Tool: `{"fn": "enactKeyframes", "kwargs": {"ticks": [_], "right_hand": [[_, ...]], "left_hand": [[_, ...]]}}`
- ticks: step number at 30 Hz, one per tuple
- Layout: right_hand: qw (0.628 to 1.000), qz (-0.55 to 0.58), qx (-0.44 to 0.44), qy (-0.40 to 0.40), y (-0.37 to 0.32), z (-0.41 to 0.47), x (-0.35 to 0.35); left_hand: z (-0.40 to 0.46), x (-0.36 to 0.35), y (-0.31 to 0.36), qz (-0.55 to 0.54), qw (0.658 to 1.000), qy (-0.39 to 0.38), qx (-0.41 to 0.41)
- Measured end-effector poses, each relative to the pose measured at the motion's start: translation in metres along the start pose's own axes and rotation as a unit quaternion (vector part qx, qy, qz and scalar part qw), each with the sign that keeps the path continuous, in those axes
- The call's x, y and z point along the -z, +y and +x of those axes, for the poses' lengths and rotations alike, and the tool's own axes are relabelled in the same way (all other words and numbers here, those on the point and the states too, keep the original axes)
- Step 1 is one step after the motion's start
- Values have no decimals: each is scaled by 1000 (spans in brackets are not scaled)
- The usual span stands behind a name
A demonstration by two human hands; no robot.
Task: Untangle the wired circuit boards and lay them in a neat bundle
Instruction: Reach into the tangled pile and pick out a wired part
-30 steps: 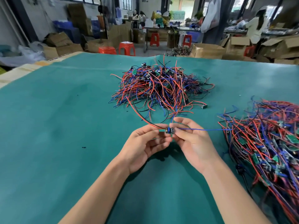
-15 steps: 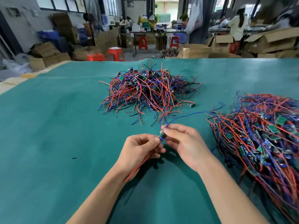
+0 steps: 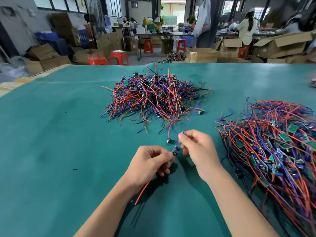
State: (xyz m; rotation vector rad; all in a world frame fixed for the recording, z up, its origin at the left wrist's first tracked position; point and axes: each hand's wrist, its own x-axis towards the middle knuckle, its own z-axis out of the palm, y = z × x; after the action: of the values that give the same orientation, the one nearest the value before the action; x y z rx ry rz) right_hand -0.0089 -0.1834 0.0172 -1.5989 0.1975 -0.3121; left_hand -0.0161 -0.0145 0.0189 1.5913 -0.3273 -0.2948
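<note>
Your left hand [image 3: 150, 164] pinching a small green circuit board [image 3: 176, 150] with trailing red wire [image 3: 147, 186], your right hand [image 3: 198, 151] pinching its thin blue wire [image 3: 189, 122], above the teal felt desk [image 3: 59, 142], tangled pile of wired boards [image 3: 153, 96] toward its far edge, neater bundle [image 3: 273, 142] at its right edge.

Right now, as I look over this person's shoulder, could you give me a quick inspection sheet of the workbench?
Surface: green mat, a few dark specks on it.
Job's things: tangled pile at the far centre; larger laid-out bundle at right; small board held between the hands; another loose board lying just beyond.
Clutter: nothing seen beyond the specks.
Grippers: left hand pinches the board and a red wire; right hand pinches its blue wire.
Cables: red wire trails under the left wrist; blue wire runs up toward the pile.
Surroundings: cardboard boxes, red stools, other workers at far tables.
</note>
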Motion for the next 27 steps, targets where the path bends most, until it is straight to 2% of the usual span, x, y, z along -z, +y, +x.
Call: {"fn": "enactKeyframes", "kwargs": {"ticks": [3,7,9,11,13,14,15,16,17,18,19,20,23,27], "right_hand": [[995,-42,42,84,3,9,10],[977,17,48,206,5,23,29],[955,55,39,290,5,33,43],[919,60,27,388,5,36,57],[896,-42,41,440,3,29,57],[908,-84,64,405,0,21,48],[938,-104,81,321,-4,12,34],[968,-118,81,205,-7,2,17],[984,-139,78,83,-10,-8,2],[982,-161,93,-13,-9,-15,-10],[975,-176,118,-65,-8,-19,-18],[972,-175,136,-80,-6,-20,-21],[980,-124,146,-46,-6,-16,-14],[991,-83,106,3,-10,-16,-13]], "left_hand": [[0,2,1,12,1000,-23,1],[-2,1,1,17,998,-58,2],[-4,1,1,15,998,-62,2],[-4,3,2,-18,999,-35,7],[-1,6,0,-76,997,27,15],[1,6,0,-97,993,58,17],[2,5,-1,-107,991,80,16],[4,4,-2,-106,990,92,12],[4,3,-3,-98,991,93,9],[4,2,-3,-86,992,88,6],[3,2,-4,-76,994,82,2],[2,2,-4,-72,994,79,1],[1,2,-1,-83,994,65,14],[0,1,3,-79,996,11,34]]}}
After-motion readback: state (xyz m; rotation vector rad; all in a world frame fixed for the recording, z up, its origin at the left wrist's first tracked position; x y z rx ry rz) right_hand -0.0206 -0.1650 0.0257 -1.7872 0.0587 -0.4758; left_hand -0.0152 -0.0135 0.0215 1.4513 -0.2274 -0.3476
